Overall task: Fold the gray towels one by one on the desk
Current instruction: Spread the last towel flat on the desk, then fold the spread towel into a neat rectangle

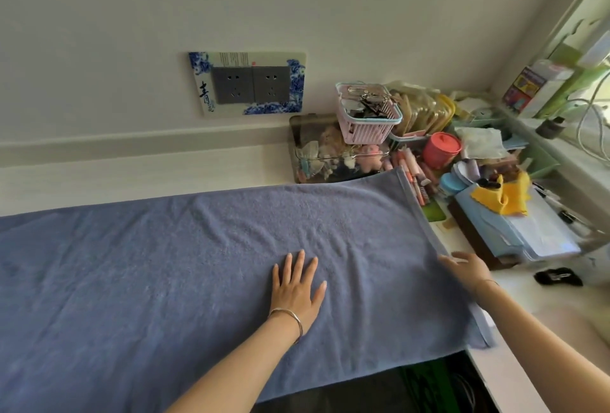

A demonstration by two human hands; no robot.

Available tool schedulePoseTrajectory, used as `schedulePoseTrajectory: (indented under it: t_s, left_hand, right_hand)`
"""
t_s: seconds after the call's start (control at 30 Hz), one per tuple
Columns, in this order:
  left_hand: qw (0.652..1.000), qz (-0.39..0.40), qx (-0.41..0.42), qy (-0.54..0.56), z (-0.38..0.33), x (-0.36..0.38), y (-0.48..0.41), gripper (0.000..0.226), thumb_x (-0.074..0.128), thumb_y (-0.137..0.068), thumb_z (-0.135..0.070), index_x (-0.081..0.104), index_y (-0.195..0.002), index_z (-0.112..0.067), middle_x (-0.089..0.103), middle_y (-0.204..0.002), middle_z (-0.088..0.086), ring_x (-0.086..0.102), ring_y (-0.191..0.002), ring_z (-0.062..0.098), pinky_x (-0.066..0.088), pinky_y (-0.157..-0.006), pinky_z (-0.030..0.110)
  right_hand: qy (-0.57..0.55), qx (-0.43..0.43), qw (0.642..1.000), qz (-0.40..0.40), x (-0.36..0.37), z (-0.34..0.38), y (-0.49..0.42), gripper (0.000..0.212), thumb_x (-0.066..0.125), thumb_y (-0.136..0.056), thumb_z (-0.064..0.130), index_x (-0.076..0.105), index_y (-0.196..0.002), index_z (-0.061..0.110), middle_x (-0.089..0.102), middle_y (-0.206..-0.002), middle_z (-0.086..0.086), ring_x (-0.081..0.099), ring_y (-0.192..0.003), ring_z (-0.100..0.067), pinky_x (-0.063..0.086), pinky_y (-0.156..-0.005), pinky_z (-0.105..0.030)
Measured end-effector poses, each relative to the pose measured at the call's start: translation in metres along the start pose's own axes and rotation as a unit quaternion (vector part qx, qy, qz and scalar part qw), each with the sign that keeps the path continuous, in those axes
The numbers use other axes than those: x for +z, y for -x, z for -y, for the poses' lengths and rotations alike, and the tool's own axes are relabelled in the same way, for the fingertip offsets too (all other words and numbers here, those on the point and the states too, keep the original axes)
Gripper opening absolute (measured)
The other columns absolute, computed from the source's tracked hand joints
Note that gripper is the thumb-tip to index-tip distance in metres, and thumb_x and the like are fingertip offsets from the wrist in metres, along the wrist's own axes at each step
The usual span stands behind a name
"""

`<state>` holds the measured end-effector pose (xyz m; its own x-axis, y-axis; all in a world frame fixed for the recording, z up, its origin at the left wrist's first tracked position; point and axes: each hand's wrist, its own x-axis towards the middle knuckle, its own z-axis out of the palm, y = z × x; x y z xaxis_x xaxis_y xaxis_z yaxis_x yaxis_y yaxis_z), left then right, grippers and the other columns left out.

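"Towel [198, 264] first: where is it?"

"Spread open in one layer along the table [99, 181]. It runs from 9 o'clock, where it leaves the view, to 3 o'clock. I judge that no fold is made yet."

"And the hands?"

"The left hand [297, 287] lies flat on the cloth near the middle, fingers straight and slightly fanned, gripping nothing. I read it as an anchor, so the towel does not slide. The right hand [468, 269] is at the short hem at 3 o'clock with its fingertips at the edge. It is blurred, so I cannot tell whether it pinches the hem or only touches it."

"Why that end?"

"Probably to carry it over toward 9 o'clock and fold the towel in half. That would also draw it away from the clutter at 1 to 2 o'clock: a pink basket [368, 115], a red pot [441, 148] and a yellow cloth [501, 198]."

"How does the towel look?"

"Bluish gray terry, thick and soft, with a flat woven band along the hem. Shallow wrinkles run from the left hand toward the far corner, so it wants smoothing."
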<state>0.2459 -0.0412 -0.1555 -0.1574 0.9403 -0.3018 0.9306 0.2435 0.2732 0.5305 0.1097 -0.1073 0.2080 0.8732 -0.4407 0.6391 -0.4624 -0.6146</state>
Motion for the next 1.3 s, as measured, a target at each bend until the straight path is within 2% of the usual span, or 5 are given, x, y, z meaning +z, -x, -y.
schedulePoseTrajectory:
  t_s: [0.33, 0.63, 0.7, 0.87, 1.3]
  left_hand:
    - [0.975, -0.067, -0.023, 0.211, 0.016, -0.015, 0.005, 0.053, 0.029, -0.101, -0.04, 0.018, -0.15, -0.021, 0.018, -0.157, 0.002, 0.012, -0.145, 0.018, 0.006, -0.117, 0.03]
    - [0.635, -0.218, -0.245, 0.699, 0.148, -0.07, 0.043, 0.057, 0.018, -0.101, -0.046, 0.05, -0.131, -0.01, 0.059, -0.119, 0.01, 0.057, -0.104, 0.028, 0.047, -0.082, 0.037]
    - [0.666, -0.229, -0.28, 0.653, 0.175, -0.072, 0.057, 0.058, 0.022, -0.101, -0.047, 0.056, -0.126, -0.006, 0.06, -0.124, 0.012, 0.056, -0.111, 0.028, 0.045, -0.094, 0.039]
    - [0.768, -0.219, -0.289, 0.527, 0.197, -0.058, 0.08, 0.047, 0.065, -0.086, -0.029, 0.054, -0.118, 0.002, 0.06, -0.116, 0.018, 0.056, -0.107, 0.027, 0.037, -0.087, 0.026]
    - [0.858, -0.25, -0.187, 0.408, 0.173, -0.044, 0.064, 0.023, 0.066, -0.087, -0.02, 0.069, -0.101, -0.001, 0.068, -0.084, 0.006, 0.06, -0.078, 0.017, 0.036, -0.063, 0.016]
  right_hand:
    - [-0.125, -0.169, 0.95, 0.23, 0.028, 0.083, 0.065, 0.037, 0.055, -0.094, 0.014, 0.049, -0.13, 0.013, 0.063, -0.117, -0.003, 0.062, -0.098, -0.015, 0.054, -0.077, -0.021]
    - [-0.007, -0.317, 0.806, 0.5, 0.178, 0.175, 0.206, 0.04, 0.049, -0.098, 0.026, 0.038, -0.136, 0.032, 0.063, -0.094, -0.005, 0.061, -0.076, -0.016, 0.051, -0.067, -0.016]
    - [-0.044, -0.278, 0.815, 0.506, 0.19, 0.169, 0.199, 0.031, 0.045, -0.1, 0.025, 0.046, -0.13, 0.026, 0.067, -0.1, -0.01, 0.065, -0.075, -0.018, 0.054, -0.068, -0.023]
    - [0.012, -0.218, 0.972, 0.087, 0.2, 0.119, 0.128, 0.036, 0.06, -0.09, 0.022, 0.054, -0.124, 0.01, 0.056, -0.121, -0.011, 0.057, -0.101, -0.022, 0.046, -0.091, -0.032]
    - [-0.049, -0.198, 0.979, 0.023, 0.171, 0.098, 0.092, 0.025, 0.064, -0.088, 0.029, 0.059, -0.077, 0.007, 0.056, -0.064, -0.006, 0.05, -0.059, -0.022, 0.036, -0.052, -0.027]
